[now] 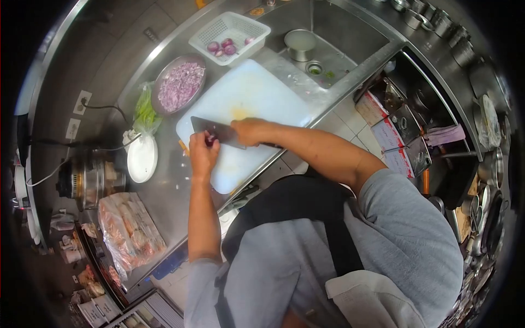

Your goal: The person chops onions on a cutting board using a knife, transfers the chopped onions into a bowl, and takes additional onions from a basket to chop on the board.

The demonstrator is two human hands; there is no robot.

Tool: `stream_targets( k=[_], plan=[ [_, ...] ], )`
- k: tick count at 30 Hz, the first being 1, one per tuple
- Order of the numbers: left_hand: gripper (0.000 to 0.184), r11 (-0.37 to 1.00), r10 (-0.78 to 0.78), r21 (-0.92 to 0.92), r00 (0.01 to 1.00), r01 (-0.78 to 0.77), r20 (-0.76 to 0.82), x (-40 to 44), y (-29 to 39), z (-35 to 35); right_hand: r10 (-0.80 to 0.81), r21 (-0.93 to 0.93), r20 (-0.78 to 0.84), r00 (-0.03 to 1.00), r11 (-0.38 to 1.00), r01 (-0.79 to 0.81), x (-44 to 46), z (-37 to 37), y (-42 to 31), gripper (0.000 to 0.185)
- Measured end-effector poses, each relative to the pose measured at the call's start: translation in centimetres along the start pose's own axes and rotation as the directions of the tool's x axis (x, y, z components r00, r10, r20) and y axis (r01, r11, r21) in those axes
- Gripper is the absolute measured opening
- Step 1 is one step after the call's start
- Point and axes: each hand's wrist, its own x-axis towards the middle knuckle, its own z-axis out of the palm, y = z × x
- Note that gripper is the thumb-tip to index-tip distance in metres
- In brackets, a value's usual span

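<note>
1. One red onion piece (210, 140) is at the left part of the cutting board, small, dark purple and glossy; its cut side is mostly hidden.
2. One left hand (203, 152) grasps that piece, its fingers curled about it.
3. One cleaver (223, 134), broad and grey-bladed, stands just beside the piece (whether the edge touches it, I cannot tell).
4. One right hand (250, 132) grips the cleaver, fingers wrapped where blade meets handle.
5. One white cutting board (268, 95) lies under both hands, with a yellowish stain near its middle.
6. One metal bowl (199, 63), beyond the board's left side, holds a heap of chopped red onion (179, 86), pale with purple flecks.
7. One white perforated basket (249, 26) holds five visible onions (227, 42): four clustered, one apart.
8. Farther out on the steel surface (172, 188): one bag of green vegetables (145, 116), one white oval dish (143, 159).
9. One pot (301, 45) stands in the sink (350, 27).
</note>
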Motion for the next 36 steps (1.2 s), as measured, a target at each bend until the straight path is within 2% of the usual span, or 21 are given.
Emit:
stream_targets(
  k=[2, 6, 8, 10, 11, 14, 20, 23, 30, 32, 36],
  plan=[
    [0.031, 0.997, 0.000, 0.071, 0.999, -0.003, 0.047, 0.7, 0.9, 0.2, -0.023, -0.022, -0.025, 0.999, 0.999, 0.023, -0.2, -0.2, 2.4, 0.048],
    [0.031, 0.979, -0.028, 0.205, 0.978, -0.015, 0.205, 0.5, -0.8, -0.5, -0.068, -0.138, -0.062, 0.996, 0.989, 0.059, -4.5, -2.0, 1.4, 0.045],
    [0.033, 0.976, 0.008, 0.212, 0.983, -0.048, 0.183, -0.3, -0.9, -1.5, -0.092, -0.169, -0.082, 0.992, 0.983, 0.077, -5.2, -1.1, 2.0, 0.041],
    [0.035, 0.983, -0.061, 0.179, 0.996, 0.048, 0.063, -1.1, -0.4, -2.2, -0.115, -0.203, -0.073, 0.991, 0.974, 0.098, -6.2, -0.9, 1.9, 0.032],
    [0.034, 0.985, -0.170, 0.025, 0.983, 0.169, 0.066, -1.6, 0.1, -3.0, -0.126, -0.217, -0.082, 0.989, 0.970, 0.106, -6.4, -0.8, 2.2, 0.030],
    [0.030, 0.965, -0.215, -0.133, 0.973, 0.224, 0.082, -3.5, -1.2, -3.3, -0.115, -0.254, -0.069, 0.991, 0.963, 0.094, -6.6, -1.1, 2.0, 0.026],
    [0.022, 0.961, -0.243, -0.155, 0.966, 0.228, -0.087, -4.0, -1.1, -1.5, -0.117, -0.316, -0.027, 0.993, 0.943, 0.102, -6.8, -0.6, 0.6, 0.023],
    [0.015, 0.977, -0.205, -0.095, 0.965, 0.191, -0.165, -3.6, -0.5, -1.4, -0.121, -0.349, -0.021, 0.992, 0.931, 0.106, -6.7, -1.0, 0.4, 0.023],
    [0.005, 0.978, -0.183, -0.124, 0.972, 0.166, -0.144, -2.6, -0.9, -1.2, -0.197, -0.480, 0.030, 0.980, 0.857, 0.187, -7.0, -4.8, -5.9, 0.020],
    [0.003, 0.972, -0.201, -0.154, 0.970, 0.180, -0.134, -2.8, -0.9, -1.2, -0.179, -0.439, 0.056, 0.982, 0.879, 0.185, -4.9, -2.0, -2.8, 0.017],
    [0.003, 0.969, -0.208, -0.172, 0.961, 0.177, -0.185, -3.2, -1.1, -0.8, -0.113, -0.385, 0.067, 0.991, 0.914, 0.130, -5.0, -2.0, -2.0, 0.019]
  ],
)
